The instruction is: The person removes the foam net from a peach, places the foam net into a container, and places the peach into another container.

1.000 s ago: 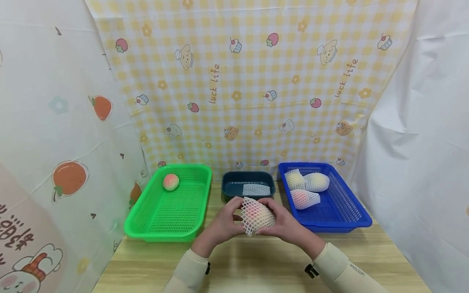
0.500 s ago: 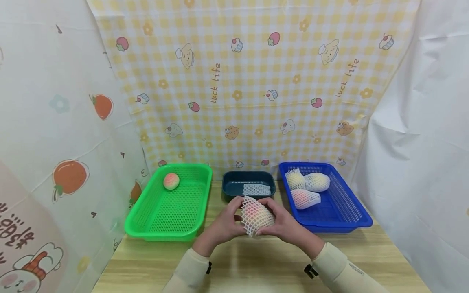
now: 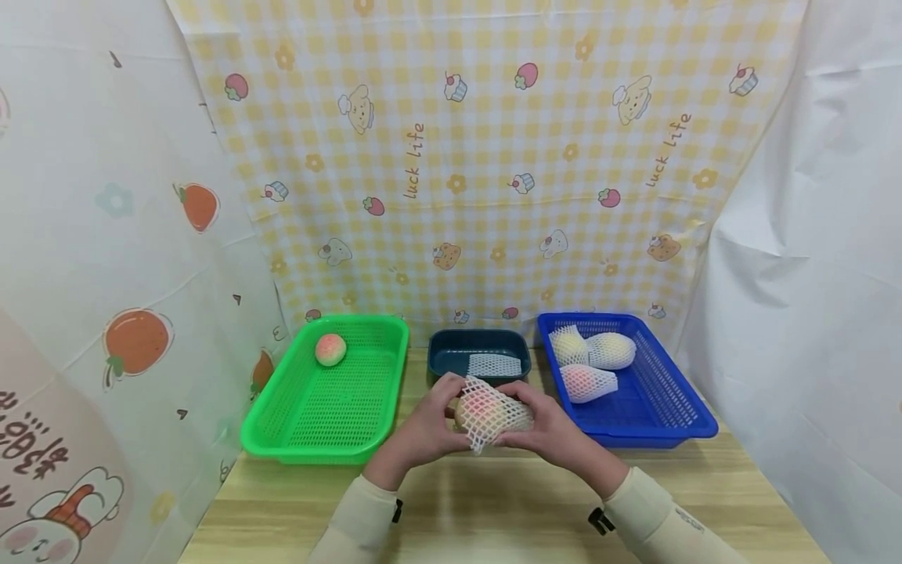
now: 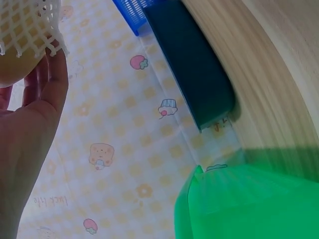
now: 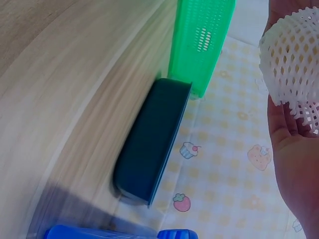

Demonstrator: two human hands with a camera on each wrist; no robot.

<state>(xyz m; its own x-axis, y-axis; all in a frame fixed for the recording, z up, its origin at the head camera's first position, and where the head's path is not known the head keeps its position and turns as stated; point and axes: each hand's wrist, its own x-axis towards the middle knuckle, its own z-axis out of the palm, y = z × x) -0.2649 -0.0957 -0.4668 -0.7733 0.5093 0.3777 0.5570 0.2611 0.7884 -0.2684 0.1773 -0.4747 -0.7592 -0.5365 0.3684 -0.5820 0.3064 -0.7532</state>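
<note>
I have the peach (image 4: 18,67) raised over the near side of the table (image 3: 486,509), between my two hands, partly inside a white foam net (image 3: 499,412). Half a second ago the head view gave me only mesh at its left end; now a strip of bare skin pokes out past the net's left edge, so I judge that the cover is not fully round the fruit. My left hand (image 3: 427,429) cups that end, thumb below and fingers curled behind, one fingertip against the mesh edge in the left wrist view. My right hand (image 3: 558,437) pinches the other end of the net between thumb and fingers, though the mesh partly hides those fingers. Just beyond stands the dark tray (image 3: 447,363), a flat spare net (image 3: 495,365) lying in it. Further out to the left, the green basket (image 3: 344,407) holds one unwrapped peach (image 3: 330,350); to the right, the blue basket (image 3: 655,403) holds three netted fruits (image 3: 610,351). None of these has visibly shifted, so I read the change as confined to my grasp.
</note>
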